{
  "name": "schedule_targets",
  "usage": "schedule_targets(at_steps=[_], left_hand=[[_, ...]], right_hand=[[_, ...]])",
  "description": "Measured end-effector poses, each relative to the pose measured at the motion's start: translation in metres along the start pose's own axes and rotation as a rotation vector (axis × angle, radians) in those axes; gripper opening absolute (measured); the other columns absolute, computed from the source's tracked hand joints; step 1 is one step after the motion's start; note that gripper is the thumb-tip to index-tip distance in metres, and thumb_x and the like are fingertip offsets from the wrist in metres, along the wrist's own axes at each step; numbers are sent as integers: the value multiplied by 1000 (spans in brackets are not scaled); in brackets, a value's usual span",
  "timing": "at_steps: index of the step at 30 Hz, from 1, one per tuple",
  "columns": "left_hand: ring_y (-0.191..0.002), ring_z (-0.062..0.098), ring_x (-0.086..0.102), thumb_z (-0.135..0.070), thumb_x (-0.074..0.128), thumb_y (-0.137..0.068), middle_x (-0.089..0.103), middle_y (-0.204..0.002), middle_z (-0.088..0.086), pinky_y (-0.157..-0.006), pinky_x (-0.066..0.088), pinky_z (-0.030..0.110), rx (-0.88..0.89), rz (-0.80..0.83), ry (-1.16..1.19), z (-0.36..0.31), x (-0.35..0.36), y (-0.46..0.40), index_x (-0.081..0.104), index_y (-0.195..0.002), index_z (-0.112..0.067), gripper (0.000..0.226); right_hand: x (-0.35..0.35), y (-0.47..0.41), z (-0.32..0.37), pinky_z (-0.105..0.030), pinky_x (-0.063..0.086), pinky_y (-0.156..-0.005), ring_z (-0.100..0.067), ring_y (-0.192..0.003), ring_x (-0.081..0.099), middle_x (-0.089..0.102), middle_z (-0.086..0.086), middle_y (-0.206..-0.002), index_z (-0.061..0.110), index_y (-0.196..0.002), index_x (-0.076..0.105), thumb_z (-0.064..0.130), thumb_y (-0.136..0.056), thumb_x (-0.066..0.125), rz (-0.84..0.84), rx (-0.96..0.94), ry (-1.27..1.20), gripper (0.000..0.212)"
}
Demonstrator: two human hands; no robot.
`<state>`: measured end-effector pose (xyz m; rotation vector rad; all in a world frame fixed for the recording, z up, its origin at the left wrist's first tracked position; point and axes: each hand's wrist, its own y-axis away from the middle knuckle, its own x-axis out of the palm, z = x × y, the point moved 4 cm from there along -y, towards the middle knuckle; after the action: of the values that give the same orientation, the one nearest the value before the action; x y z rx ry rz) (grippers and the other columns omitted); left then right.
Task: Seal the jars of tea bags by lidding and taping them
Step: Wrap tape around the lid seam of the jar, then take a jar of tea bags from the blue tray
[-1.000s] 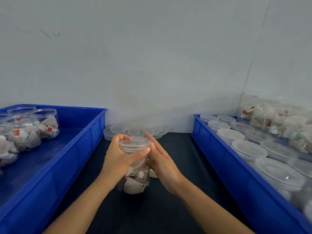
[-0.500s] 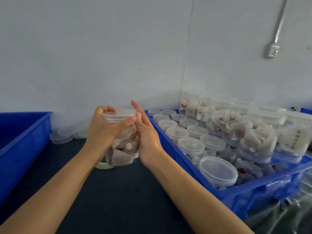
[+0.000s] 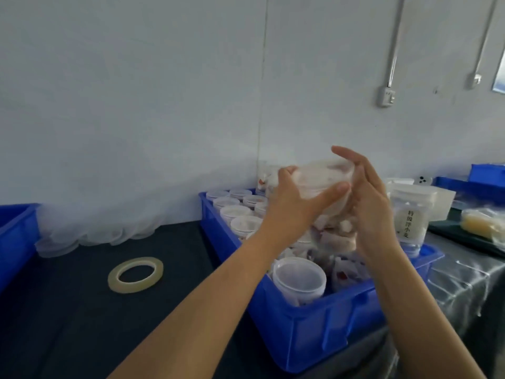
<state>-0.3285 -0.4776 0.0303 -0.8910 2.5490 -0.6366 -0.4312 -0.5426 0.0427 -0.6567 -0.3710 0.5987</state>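
From the head camera, two hands hold one clear jar of tea bags (image 3: 334,217) up in the air above the right blue crate (image 3: 314,324). The left hand (image 3: 293,206) wraps around the jar's lid (image 3: 322,173), thumb across the front; the right hand (image 3: 369,203) lies against the jar's right side, its fingers nearly straight. One roll of clear tape (image 3: 135,274) lies flat on the dark tabletop (image 3: 82,324). The crate holds many lidded jars (image 3: 299,277), too blurred to count. A second blue crate (image 3: 13,236) shows at the left edge.
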Motion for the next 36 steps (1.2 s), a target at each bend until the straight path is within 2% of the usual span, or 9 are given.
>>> schedule_targets(at_steps=[5, 10, 13, 15, 17, 24, 28, 32, 36], left_hand=[[-108, 11, 57, -71, 72, -56, 56, -117, -7, -93, 51, 34, 4, 137, -137, 30, 31, 9, 44, -101, -47, 58], [-77, -8, 58, -62, 77, -64, 62, -77, -25, -64, 46, 13, 15, 169, -278, 55, 38, 17, 55, -81, -52, 30], [-80, 0, 59, -76, 70, -63, 62, -84, -16, -77, 52, 27, -32, 185, -430, 65, 44, 17, 55, -89, -44, 44], [-100, 19, 61, -81, 64, -64, 64, -108, -1, -89, 50, 41, -87, 250, -579, 69, 50, 16, 54, -117, -23, 80], [-114, 31, 56, -76, 64, -70, 59, -125, 11, -96, 45, 44, -162, 302, -712, 76, 54, 15, 42, -133, -11, 94], [-122, 33, 50, -46, 61, -91, 57, -129, 16, -96, 33, 41, -203, 552, -841, 70, 60, 25, 47, -131, -11, 55], [-126, 34, 44, -50, 71, -79, 49, -137, 15, -97, 36, 44, -276, 598, -987, 74, 41, 25, 40, -135, -12, 75], [-113, 28, 52, -56, 78, -70, 52, -130, 9, -75, 41, 35, -298, 554, -1001, 81, 18, 32, 41, -134, -14, 84], [-118, 30, 46, -52, 82, -67, 45, -131, 12, -84, 41, 37, -235, 430, -1057, 79, 12, 38, 40, -133, -9, 89]], right_hand=[[-30, 14, -27, -25, 57, -63, -8, -82, 69, 68, 13, -108, 21, -123, 62, 32, -104, 29, -14, 25, 115, 39], [-34, 21, -59, -27, 51, -91, -20, -116, 58, 61, -2, -127, 16, -123, 62, 14, -104, 35, 23, 107, 119, 33], [-39, 21, -74, -22, 46, -89, -14, -117, 55, 60, 11, -124, 28, -118, 64, 10, -103, 37, -5, 200, 168, 36], [-45, 21, -84, -25, 46, -91, -16, -116, 56, 60, 10, -122, 28, -116, 65, 7, -101, 39, -10, 273, 167, 37], [-50, 22, -94, -32, 45, -97, -17, -117, 54, 59, 3, -126, 23, -116, 66, 2, -99, 40, -4, 355, 201, 37], [-56, 19, -115, -35, 55, -69, -27, -92, 59, 59, -12, -109, 12, -116, 61, -2, -99, 37, 175, 654, 585, 33], [-52, 15, -114, -42, 46, -96, -29, -111, 55, 55, -16, -127, 9, -131, 53, 1, -98, 40, 351, 608, 874, 36], [-44, 23, -107, -36, 36, -104, -30, -130, 41, 35, -15, -149, 15, -145, 33, 37, -97, 52, 558, 601, 1097, 56], [-38, 29, -107, -39, 31, -108, -35, -136, 32, 8, -18, -154, 17, -147, 27, 60, -91, 46, 607, 626, 1239, 73]])
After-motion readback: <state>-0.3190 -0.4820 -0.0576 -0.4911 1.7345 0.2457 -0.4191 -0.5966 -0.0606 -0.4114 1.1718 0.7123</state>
